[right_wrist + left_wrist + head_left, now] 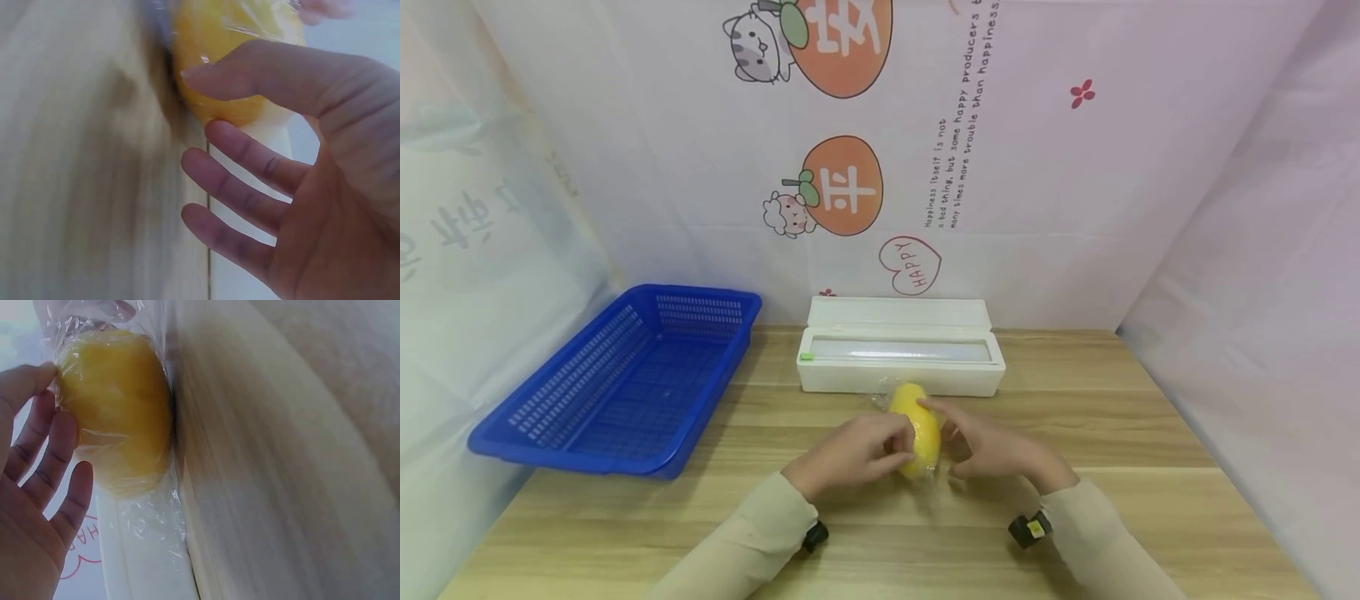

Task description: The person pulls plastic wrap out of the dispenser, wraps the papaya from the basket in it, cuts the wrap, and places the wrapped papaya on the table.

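A yellow fruit lies on the table, wrapped in clear cling film that sticks out loosely at both ends. Its exact kind is hidden by the wrap. On its left side, my left hand touches the film with its fingertips, the outer fingers loosely bent. My right hand is at the other side, with the thumb lying along the wrapped fruit and the remaining fingers spread apart. Just behind the fruit stands a white cling film box, its lid raised and a roll visible inside.
A blue plastic basket with slotted walls stands to the left on the wooden table. Printed white cloth hangs behind and on both sides. A green tab sits at the box's left end.
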A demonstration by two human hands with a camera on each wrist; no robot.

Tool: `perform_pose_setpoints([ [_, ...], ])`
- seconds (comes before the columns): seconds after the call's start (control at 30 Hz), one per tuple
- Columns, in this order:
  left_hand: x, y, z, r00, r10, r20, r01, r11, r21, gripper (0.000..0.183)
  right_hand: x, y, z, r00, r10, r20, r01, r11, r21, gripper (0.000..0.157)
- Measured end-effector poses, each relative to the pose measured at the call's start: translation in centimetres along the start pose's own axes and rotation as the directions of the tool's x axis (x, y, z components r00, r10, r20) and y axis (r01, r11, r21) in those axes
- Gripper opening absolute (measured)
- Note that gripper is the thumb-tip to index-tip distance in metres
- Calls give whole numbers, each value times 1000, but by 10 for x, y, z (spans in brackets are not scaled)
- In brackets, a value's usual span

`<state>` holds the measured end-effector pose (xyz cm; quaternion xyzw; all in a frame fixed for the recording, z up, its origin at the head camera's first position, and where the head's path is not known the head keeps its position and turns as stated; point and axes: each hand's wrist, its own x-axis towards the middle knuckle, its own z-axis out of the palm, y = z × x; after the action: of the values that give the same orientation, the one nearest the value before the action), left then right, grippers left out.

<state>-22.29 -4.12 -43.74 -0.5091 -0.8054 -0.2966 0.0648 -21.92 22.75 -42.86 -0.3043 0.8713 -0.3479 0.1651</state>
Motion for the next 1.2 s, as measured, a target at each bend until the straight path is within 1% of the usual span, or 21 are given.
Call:
perform_pose_setpoints([
  [0.07,0,-1,1,1000,2,-5,-2,1000,-3,8,0,0,3,1000,10,-20,-10,1000,-10,110],
  [0.17,-1,-3,2,1000,23,-17,-23,1000,12,3,2,1,9,999,26,-47,-27,999,-26,115],
  [0.3,-1,-4,3,999,40,-30,-39,999,2,6,4,3,18,996,27,-88,-31,999,-41,122],
  [0.43,-1,-4,3,1000,10,-23,-11,999,-31,8,4,2,25,992,30,-126,-40,996,-77,129],
  [0.5,-1,-4,3,1000,-10,-15,10,999,-49,9,4,1,27,990,23,-142,-37,994,-100,129],
  [0.63,0,-4,4,999,-37,-4,36,997,-74,10,5,-2,30,986,4,-170,-24,993,-119,122],
  [0.8,1,-4,4,999,-43,1,43,996,-80,12,5,-3,33,982,16,-188,-42,990,-135,114],
  [0.97,2,-5,4,999,-46,15,48,995,-88,13,4,-4,34,980,8,-201,-34,991,-126,109],
  [1.2,2,-6,4,997,-68,36,72,990,-123,15,6,-5,31,986,26,-168,-31,999,-30,101],
])
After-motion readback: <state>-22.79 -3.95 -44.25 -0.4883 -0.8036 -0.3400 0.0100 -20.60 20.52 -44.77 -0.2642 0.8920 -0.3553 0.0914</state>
